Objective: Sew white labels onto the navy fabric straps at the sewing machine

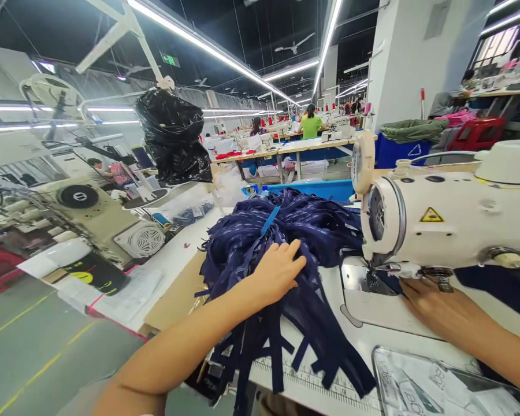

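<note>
One black bag [172,138] beyond navy strips [303,306]

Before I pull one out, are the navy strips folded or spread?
Spread: the navy strips fan out beneath the left hand, loose ends splayed at different angles.

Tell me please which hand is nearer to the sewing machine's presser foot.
Right. The right hand lies just right of the presser foot; the left hand is on the navy strips, farther off to its left.

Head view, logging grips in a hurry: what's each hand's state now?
Left hand: on the navy strips, fingers bent; grip can't be told.
Right hand: at the sewing machine, partly hidden; can't tell.
</note>
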A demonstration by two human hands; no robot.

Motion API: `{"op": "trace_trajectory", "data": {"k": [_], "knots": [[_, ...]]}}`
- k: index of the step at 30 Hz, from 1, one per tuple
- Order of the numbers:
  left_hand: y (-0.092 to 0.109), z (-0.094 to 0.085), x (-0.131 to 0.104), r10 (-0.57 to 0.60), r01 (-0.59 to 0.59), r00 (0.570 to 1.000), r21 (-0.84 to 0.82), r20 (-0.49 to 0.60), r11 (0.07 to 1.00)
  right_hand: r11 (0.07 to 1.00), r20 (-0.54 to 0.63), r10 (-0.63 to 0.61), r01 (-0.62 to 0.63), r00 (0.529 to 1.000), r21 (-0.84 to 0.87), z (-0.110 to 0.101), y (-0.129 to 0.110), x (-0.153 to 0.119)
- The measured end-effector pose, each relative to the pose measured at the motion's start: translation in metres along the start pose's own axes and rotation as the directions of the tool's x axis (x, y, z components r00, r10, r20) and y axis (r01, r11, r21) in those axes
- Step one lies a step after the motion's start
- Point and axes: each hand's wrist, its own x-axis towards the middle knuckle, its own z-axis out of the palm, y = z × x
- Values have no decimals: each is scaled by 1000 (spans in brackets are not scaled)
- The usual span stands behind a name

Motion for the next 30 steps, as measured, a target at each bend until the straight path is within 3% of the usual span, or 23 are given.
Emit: {"op": "trace_trajectory", "data": {"k": [2, 4, 7, 9, 12, 14, 17, 19, 21, 23, 25, 28, 30], "knots": [[2, -1, 9, 43, -42, 998, 26, -40, 999, 992, 83, -79, 87, 993, -95, -9, -12, 8], [6, 2, 18, 98, -96, 994, 32, -51, 995, 991, 157, -102, 115, 982, -73, -21, -31, 21], [9, 10, 24, 166, -165, 985, 27, -40, 986, 971, 191, -94, 47, 977, 236, -34, -62, 46], [7, 15, 18, 218, -218, 975, 23, -47, 976, 892, 215, -34, -68, 976, 448, -35, -80, 61], [2, 18, -12, 297, -299, 950, -10, -95, 954, 717, 258, 75, -232, 963, 658, -24, -98, 78], [6, 15, -42, 287, -297, 944, -37, -164, 954, 641, 294, 174, -335, 940, 691, -10, -107, 88], [32, 6, -81, 179, -211, 940, -81, -292, 974, 615, 317, 294, -432, 902, 659, 11, -115, 110], [54, 4, -89, 154, -221, 901, -122, -405, 968, 625, 314, 304, -437, 900, 647, 23, -118, 127], [70, 11, -79, 168, -256, 883, -149, -438, 955, 630, 300, 314, -434, 901, 644, 35, -116, 144], [74, 24, -53, 121, -224, 890, -190, -439, 956, 626, 307, 338, -456, 890, 633, 45, -109, 158], [68, 40, -21, 38, -158, 902, -247, -431, 956, 618, 341, 370, -503, 864, 604, 55, -96, 166], [53, 53, 20, 101, -229, 915, -295, -392, 928, 600, 397, 424, -580, 814, 550, 64, -74, 166], [41, 51, 29, 130, -276, 910, -340, -393, 899, 578, 431, 431, -610, 792, 542, 65, -64, 161]]}}
